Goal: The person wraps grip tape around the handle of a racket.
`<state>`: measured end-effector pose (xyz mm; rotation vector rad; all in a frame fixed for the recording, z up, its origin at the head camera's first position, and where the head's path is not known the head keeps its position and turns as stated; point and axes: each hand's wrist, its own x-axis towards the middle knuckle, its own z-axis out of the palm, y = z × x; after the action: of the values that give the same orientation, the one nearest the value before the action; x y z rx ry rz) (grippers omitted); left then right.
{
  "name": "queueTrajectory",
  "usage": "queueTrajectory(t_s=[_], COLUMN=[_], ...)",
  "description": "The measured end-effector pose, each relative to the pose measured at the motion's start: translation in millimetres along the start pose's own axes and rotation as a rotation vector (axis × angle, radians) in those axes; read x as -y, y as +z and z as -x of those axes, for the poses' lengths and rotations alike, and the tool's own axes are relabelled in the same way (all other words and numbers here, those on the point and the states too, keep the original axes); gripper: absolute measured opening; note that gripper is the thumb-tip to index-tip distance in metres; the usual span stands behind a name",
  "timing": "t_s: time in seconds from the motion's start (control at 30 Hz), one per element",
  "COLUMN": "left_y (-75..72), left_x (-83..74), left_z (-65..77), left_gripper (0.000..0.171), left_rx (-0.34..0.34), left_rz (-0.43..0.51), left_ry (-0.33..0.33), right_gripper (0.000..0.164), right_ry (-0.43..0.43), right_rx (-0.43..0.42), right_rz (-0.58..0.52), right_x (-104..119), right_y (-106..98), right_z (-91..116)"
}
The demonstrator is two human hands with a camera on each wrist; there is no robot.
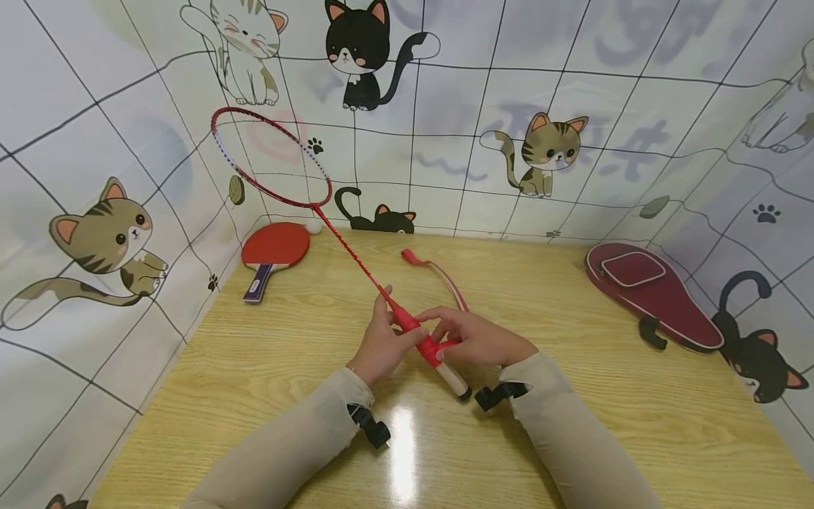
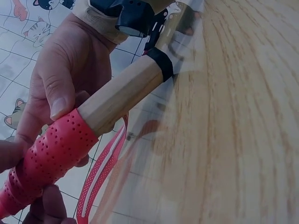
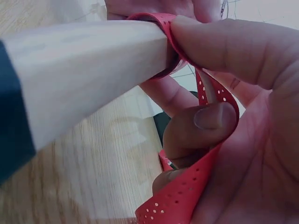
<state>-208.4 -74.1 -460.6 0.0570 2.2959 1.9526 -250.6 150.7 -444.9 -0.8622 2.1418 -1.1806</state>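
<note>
Slanting across the middle of the table (image 1: 547,297), the badminton racket (image 1: 350,251) is pointing its frame to between 10 and 11 o'clock and its black butt cap (image 1: 466,394) to between 4 and 5. Whether the cap is touching the table cannot be told.

Red perforated tape (image 2: 60,144) is covering the upper handle; below it, bare wood (image 3: 88,70) is showing. The loose tail is running out near 12 o'clock.

The left hand (image 1: 384,336) is gripping the covered handle, its thumb lying across the turns. The right hand (image 1: 480,338) is pinching the tape, its thumb pressing the edge where the wood begins, while the strip is looping past a finger.

Judgement: the step appears to be managing the tape's turns; winding on or off cannot be determined. Good practice would be steadying the handle with the left hand, guiding the strip at one constant slant, maintaining even tension and untwisting the tail. Slack at the pinched edge would be risking wrinkles or slipping turns.

Farther out, a table-tennis paddle (image 1: 276,244) is lying towards 10 o'clock, and a maroon case (image 1: 674,304) between 2 and 3, both well apart from the hands.
</note>
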Motion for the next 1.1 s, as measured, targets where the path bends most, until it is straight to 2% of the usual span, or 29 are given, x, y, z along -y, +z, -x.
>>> queueTrajectory(t_s=[0.37, 0.73, 1.1], left_y=[0.7, 2.7, 1.2], left_x=[3.7, 2.0, 1.6], left_z=[-1.8, -1.8, -0.7], left_gripper=[0.097, 0.096, 0.1], left_rx=[-0.014, -0.02, -0.015], left_rz=[0.014, 0.036, -0.011], left_ry=[0.006, 0.015, 0.023], right_gripper=[0.064, 0.074, 0.073], right_ry=[-0.008, -0.051, -0.029], right_rx=[-0.01, 0.054, 0.023], right_rz=[0.042, -0.025, -0.007], right_x=[-0.1, -3.1, -4.4], right_y=[0.5, -0.8, -1.5], right_z=[-0.8, -0.4, -0.2])
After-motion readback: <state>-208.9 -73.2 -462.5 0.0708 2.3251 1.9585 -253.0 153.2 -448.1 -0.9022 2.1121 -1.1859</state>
